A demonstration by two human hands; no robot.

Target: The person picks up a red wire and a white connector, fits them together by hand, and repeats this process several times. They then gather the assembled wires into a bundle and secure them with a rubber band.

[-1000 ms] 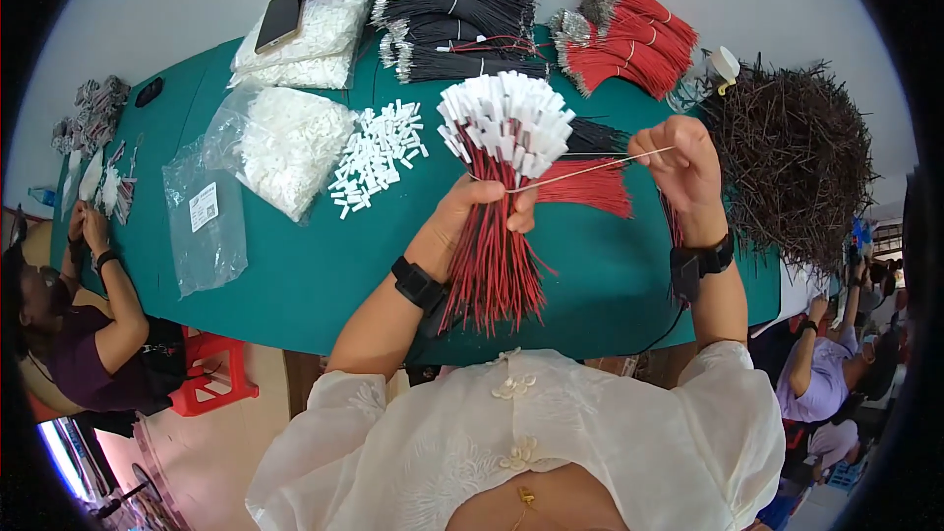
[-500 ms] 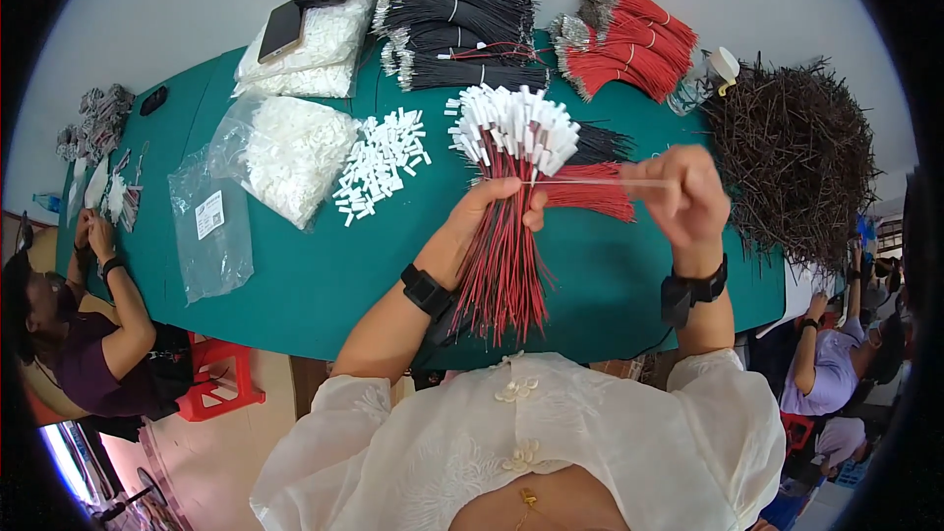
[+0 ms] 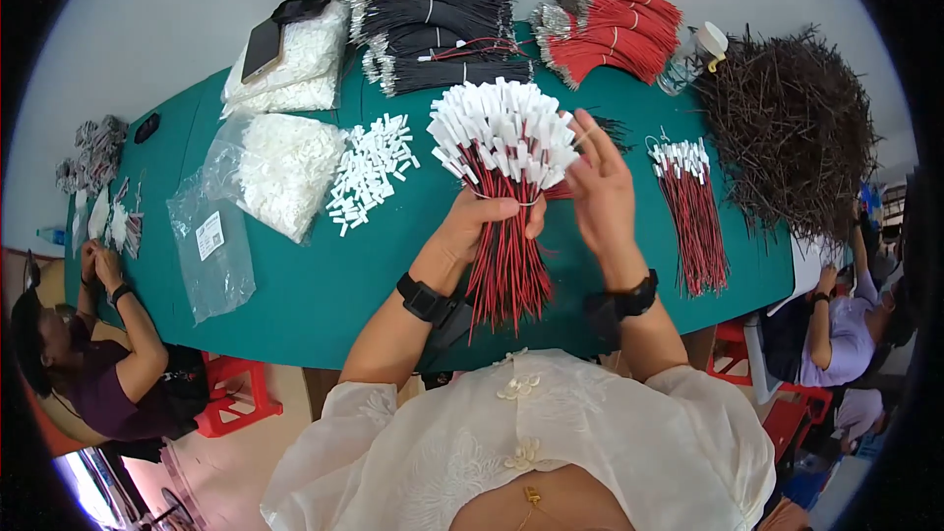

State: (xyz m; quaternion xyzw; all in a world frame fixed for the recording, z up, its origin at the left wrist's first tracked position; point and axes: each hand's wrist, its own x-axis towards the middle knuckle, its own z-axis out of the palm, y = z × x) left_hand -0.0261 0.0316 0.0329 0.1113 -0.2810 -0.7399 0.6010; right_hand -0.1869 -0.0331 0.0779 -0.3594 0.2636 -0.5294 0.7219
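Note:
My left hand is closed around a bundle of red and black wires, held upright above the table. White connector housings fan out at its top, and a thin pale band circles the wires below them. Against the right side of the housings is my right hand, fingers stretched out and apart. Whether its fingertips touch a thin strand there is hard to make out. Right of that hand, a smaller bundle of white-tipped red and black wires lies on the table.
The green table carries loose white housings, bags of housings, black wire bundles, red wire bundles and a dark wire heap. A bottle stands near the heap. People sit at left and right.
My right hand has come in from the right, where it was pulling a thin strand taut, to the housings. The strand no longer stretches out. The smaller bundle at right now shows.

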